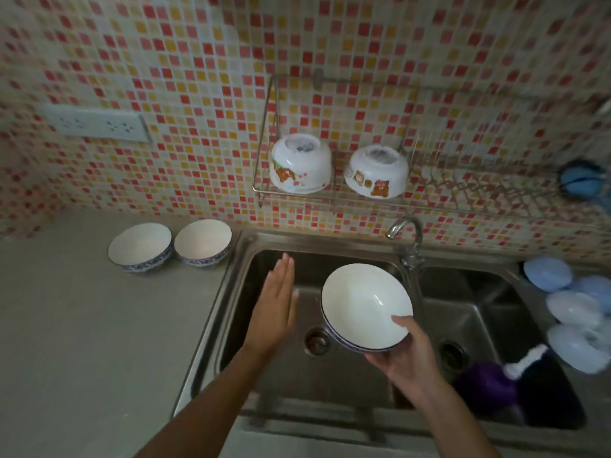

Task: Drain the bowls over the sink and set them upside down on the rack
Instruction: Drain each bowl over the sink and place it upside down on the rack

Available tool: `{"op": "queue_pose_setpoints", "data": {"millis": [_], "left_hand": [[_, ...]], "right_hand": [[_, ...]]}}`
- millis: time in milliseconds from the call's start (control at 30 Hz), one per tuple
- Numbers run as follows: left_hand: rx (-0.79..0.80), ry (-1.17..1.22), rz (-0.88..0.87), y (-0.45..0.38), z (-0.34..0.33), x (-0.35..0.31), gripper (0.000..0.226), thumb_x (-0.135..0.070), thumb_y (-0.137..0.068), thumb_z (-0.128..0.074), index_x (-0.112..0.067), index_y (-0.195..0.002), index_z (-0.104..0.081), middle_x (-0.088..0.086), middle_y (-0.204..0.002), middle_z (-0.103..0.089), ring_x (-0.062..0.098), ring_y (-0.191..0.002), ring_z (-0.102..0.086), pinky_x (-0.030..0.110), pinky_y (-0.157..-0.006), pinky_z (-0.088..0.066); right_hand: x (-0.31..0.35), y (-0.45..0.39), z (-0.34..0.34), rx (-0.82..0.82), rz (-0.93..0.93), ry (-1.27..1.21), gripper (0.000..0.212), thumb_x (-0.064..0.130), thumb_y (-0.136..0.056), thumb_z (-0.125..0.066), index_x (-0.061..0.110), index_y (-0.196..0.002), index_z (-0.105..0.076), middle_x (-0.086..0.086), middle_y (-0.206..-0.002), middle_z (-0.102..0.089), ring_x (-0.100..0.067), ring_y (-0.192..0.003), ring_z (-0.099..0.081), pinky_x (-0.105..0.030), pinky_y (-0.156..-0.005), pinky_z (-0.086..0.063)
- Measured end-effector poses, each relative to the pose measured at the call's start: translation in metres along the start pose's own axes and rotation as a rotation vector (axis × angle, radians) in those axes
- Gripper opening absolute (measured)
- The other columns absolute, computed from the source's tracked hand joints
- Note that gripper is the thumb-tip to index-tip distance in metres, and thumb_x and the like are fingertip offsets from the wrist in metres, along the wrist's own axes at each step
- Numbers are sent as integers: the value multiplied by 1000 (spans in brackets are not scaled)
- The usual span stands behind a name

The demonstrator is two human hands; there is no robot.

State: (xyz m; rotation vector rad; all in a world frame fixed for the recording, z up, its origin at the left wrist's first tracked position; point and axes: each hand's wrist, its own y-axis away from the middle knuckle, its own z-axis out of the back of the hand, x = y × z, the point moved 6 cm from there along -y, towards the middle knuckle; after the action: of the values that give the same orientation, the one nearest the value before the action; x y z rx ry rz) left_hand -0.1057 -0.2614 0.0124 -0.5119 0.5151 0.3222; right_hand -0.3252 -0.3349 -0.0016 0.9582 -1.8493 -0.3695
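steel double sink fills the lower middle of the frame, set in a grey counter. nearest, lower right, the right hand grips a white bowl by its lower rim, thumb inside, tilted over the left basin, presumably so water runs toward the drain. the left hand hovers flat and empty, just left of the bowl. farther, centre left, two blue-patterned bowls wait upright on the counter. upper centre, two floral bowls sit inverted on the wall rack.
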Motion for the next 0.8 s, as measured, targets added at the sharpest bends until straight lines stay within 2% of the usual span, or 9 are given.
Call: {"op": "queue_pose_setpoints", "data": {"millis": [100,200,300,367,467,600,633,700,800], "left_hand": [[-143,13,-135,-68,45,-50,54,-33,-101,-24,-14,-151,-12,-4,-157,-3,4,-145,4,22,-119,0],[-140,-107,-195,-125,60,-71,56,-35,-102,-23,-13,-151,-5,-1,-158,4,12,-146,8,28,-119,4],[-19,-315,-169,-160,51,-68,64,-48,-95,-2,-13,-148,9,3,-154,18,19,-143,19,37,-119,6],[52,-414,-160,-168,40,-62,72,-53,-86,15,-13,-146,16,6,-153,24,22,-141,25,40,-119,9],[88,-498,-147,-169,23,-50,86,-56,-77,32,-12,-148,12,8,-155,21,26,-141,23,41,-113,17],[46,-544,-123,-172,18,-43,74,-52,-95,7,-8,-148,-17,11,-157,-12,31,-144,-7,50,-112,-2],[57,-531,-121,-172,17,-43,72,-52,-95,5,-8,-148,-17,11,-157,-12,31,-144,-8,50,-113,-3],[61,-507,-141,-172,15,-43,72,-54,-94,8,-9,-149,-7,8,-157,-1,31,-144,1,44,-119,9],[29,-539,-139,-172,16,-42,65,-49,-99,-9,-7,-147,-20,11,-155,-20,30,-143,-17,38,-113,8]], "right_hand": [[39,24,-23,85,108,-41,30,25,-83,-59,21,-112,-63,-14,-110,-65,-38,-96,-63,-37,-56,-56],[76,40,-47,189,204,-100,25,22,-87,-52,21,-109,-65,-14,-102,-69,-39,-91,-66,-40,-54,-59],[106,49,-70,301,260,-163,33,21,-82,-52,18,-113,-64,-17,-103,-72,-42,-93,-67,-50,-61,-60],[123,48,-81,330,292,-171,38,20,-81,-55,16,-119,-61,-18,-114,-68,-43,-101,-65,-56,-68,-59],[150,40,-92,323,340,-151,41,19,-80,-61,12,-120,-57,-19,-128,-57,-43,-116,-56,-59,-72,-57],[192,29,-98,241,532,2,51,13,-74,-71,14,-122,-55,-12,-128,-55,-36,-117,-55,-56,-77,-58],[203,27,-100,211,608,67,57,13,-74,-74,14,-127,-54,-10,-129,-56,-34,-117,-56,-55,-79,-58],[224,23,-103,132,771,235,63,13,-76,-77,15,-133,-52,-5,-128,-61,-28,-114,-61,-49,-79,-59],[251,18,-110,-56,1022,521,64,16,-75,-82,24,-130,-51,4,-118,-65,-16,-104,-66,-37,-75,-61]]}}
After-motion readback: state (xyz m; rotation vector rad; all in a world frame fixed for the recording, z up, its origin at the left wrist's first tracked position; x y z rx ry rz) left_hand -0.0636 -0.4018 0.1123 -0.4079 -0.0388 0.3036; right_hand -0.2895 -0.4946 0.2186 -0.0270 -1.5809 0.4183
